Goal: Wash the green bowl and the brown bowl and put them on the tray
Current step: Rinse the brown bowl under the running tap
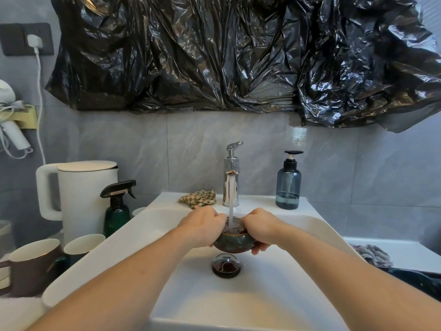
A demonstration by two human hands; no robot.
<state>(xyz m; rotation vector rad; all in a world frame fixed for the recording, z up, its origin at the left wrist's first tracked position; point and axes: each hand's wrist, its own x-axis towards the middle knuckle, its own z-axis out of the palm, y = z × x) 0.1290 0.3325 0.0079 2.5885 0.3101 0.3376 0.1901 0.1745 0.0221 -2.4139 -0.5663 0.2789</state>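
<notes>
Both hands, left hand (202, 225) and right hand (261, 228), grip one green bowl (232, 242) under running water (231, 199)

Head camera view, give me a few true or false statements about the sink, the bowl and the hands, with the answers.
1. Both hands, left hand and right hand, hold the green bowl. True.
2. The faucet is off. False: water runs into the bowl.
3. The soap dispenser stands right of the faucet. True.
4. The checkered cloth lies inside the bowl. False: it lies on the sink ledge behind.
</notes>
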